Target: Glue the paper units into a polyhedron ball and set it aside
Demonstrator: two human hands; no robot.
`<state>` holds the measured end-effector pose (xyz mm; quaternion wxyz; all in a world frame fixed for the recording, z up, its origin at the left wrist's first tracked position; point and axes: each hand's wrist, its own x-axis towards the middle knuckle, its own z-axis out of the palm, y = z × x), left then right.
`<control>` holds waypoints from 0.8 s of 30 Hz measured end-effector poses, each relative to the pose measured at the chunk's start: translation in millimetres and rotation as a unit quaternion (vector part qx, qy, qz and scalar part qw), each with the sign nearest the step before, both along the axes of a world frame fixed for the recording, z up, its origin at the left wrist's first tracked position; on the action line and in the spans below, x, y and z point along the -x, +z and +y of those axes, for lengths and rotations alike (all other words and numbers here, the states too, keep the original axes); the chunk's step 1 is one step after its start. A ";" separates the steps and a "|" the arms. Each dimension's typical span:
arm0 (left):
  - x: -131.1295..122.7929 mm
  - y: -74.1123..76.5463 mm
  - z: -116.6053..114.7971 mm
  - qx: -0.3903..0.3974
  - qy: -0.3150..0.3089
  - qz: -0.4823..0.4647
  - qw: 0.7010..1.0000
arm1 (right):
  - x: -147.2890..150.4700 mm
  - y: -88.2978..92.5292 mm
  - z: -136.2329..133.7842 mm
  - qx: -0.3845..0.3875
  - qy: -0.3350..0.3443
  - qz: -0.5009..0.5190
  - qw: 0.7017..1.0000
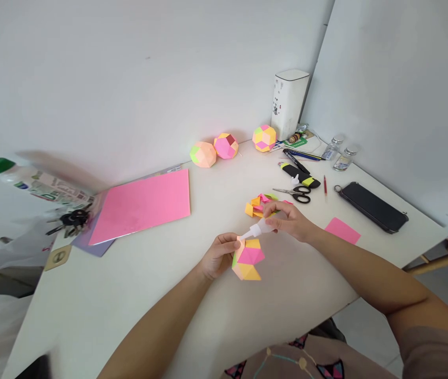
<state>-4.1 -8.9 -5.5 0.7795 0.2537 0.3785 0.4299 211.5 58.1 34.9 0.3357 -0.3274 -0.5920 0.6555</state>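
Note:
My left hand [218,255] is closed on a partly built paper polyhedron [248,259] of pink, orange and green facets, held just above the white table [137,295]. My right hand [291,220] pinches a small white glue bottle [258,228], its nozzle pointing left and down at the top edge of the paper shape. A pile of loose folded paper units [258,204] in orange, pink and green lies just behind my hands.
Three finished paper balls [226,146] stand by the wall. Pink paper sheets [144,204], keys [70,220] and a bottle [34,181] lie at left. Scissors [298,193], highlighter, pens, phone [372,206], a pink note [342,230] and a white container [289,102] sit at right.

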 end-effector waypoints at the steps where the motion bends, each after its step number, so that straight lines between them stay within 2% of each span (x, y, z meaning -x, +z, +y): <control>1: -0.4 0.6 -0.3 -0.003 -0.003 -0.001 1.000 | -0.4 -0.3 0.4 -0.006 0.003 0.000 1.000; 7: -1.5 3.9 -2.0 -0.025 -0.022 -0.001 0.999 | -4.4 -2.6 4.2 -0.031 0.020 -0.011 0.999; 12: -0.7 1.5 -1.7 -0.021 -0.028 0.001 0.999 | -8.7 -6.0 6.4 -0.130 0.008 -0.037 0.991; 15: -0.6 0.9 -1.6 -0.021 -0.035 0.003 0.999 | -9.8 -4.6 6.1 -0.164 0.004 -0.032 0.986; 20: -1.6 3.5 -2.3 -0.029 -0.056 0.025 0.998 | -8.3 3.7 1.4 -0.173 -0.023 -0.018 0.985; 24: -3.2 5.2 -3.3 -0.037 -0.080 0.051 0.995 | -4.4 11.0 -4.2 -0.164 -0.021 0.035 0.986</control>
